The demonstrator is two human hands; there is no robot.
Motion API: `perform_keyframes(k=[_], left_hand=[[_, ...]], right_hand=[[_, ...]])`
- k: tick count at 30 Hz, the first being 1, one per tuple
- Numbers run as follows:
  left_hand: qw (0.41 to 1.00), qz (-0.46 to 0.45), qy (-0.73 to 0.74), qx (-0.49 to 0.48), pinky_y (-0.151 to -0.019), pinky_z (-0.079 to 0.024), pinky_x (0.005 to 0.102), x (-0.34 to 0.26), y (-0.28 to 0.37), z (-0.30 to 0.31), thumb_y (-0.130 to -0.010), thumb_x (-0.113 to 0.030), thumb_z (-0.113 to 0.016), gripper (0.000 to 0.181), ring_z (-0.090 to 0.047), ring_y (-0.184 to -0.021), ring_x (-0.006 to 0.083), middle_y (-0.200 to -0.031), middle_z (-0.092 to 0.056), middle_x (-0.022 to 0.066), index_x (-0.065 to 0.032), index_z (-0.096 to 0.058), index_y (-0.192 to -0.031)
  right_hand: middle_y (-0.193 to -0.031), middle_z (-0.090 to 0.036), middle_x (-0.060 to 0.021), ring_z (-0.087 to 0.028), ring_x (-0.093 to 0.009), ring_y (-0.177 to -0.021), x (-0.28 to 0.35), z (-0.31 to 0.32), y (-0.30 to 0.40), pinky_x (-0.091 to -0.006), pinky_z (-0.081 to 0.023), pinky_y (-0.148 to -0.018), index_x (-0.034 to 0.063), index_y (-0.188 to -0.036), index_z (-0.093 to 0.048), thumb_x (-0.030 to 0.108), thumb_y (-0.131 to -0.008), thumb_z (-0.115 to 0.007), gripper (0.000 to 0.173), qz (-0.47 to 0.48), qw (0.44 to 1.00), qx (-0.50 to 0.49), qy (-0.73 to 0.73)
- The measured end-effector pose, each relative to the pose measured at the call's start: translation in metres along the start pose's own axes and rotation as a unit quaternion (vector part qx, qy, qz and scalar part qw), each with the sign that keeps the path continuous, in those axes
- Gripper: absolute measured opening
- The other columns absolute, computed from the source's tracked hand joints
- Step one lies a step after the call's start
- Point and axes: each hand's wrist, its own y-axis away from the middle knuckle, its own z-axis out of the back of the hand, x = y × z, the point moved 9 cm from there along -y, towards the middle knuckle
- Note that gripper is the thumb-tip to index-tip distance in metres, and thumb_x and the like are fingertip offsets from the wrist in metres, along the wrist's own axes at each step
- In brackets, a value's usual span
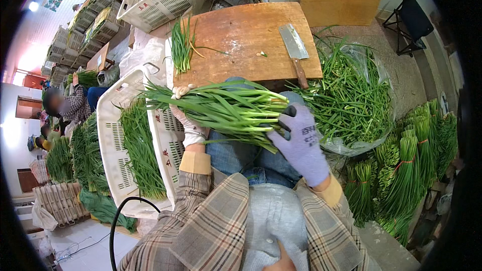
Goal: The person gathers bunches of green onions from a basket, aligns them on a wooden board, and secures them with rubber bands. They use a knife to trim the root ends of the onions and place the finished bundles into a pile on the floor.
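Observation:
A loose bunch of garlic chives lies across my lap, its green leaves to the left and its pale stem ends to the right. My left hand, in a white glove, grips it from below near the leafy end, with fingertips showing over the far edge. At the stem ends is my right hand, in a lavender glove with black fingertips; its fingers are closed around some of the stems. Just beyond the bunch stands a wooden board. On it rest a cleaver and a smaller bunch of chives.
Left of my knees, a white plastic crate contains chives. Loose chive trimmings fill a clear plastic bag at right. Tied bundles stand beyond it. Another crate is behind the board. A co-worker sits at far left.

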Motion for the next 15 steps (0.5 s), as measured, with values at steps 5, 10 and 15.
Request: perform_keyframes(k=[5,10,15], left_hand=[[0.996,0.002,-0.087,-0.017,-0.095,-0.041,0.0344,0.0,0.01,-0.009,-0.084,-0.019,-0.054,0.006,-0.053,-0.089,0.0167,-0.079,-0.054,-0.0024,-0.0153,-0.05,-0.083],[0.995,0.011,-0.096,0.009,-0.095,-0.041,0.0338,0.0,0.0,0.011,-0.085,-0.019,-0.052,0.004,-0.053,-0.091,0.0172,-0.081,-0.057,-0.0021,-0.0151,-0.052,-0.082],[0.995,-0.01,-0.1,-0.025,-0.092,-0.041,0.0318,-0.004,-0.003,0.029,-0.083,-0.013,-0.053,0.008,-0.053,-0.079,0.0117,-0.073,-0.051,-0.004,-0.0126,-0.046,-0.079]], right_hand=[[-0.101,-0.059,-0.0099,-0.057,-0.018,-0.091,-0.06,-0.009,0.01,-0.0286,-0.046,-0.079,-0.0005,-0.095,-0.065,0.011,-0.082,-0.063,0.017,-0.15,0.793,0.041,-0.59],[-0.099,-0.06,-0.0171,-0.06,-0.028,-0.09,-0.094,0.089,0.013,-0.0363,-0.048,-0.082,0.0046,-0.102,-0.066,0.011,-0.077,-0.067,0.026,-0.137,0.964,-0.132,0.187],[-0.096,-0.057,-0.0177,-0.054,-0.033,-0.093,-0.014,0.025,0.004,-0.042,-0.043,-0.081,0.0063,-0.094,-0.069,0.02,-0.079,-0.067,0.021,-0.064,0.993,-0.004,-0.098]])
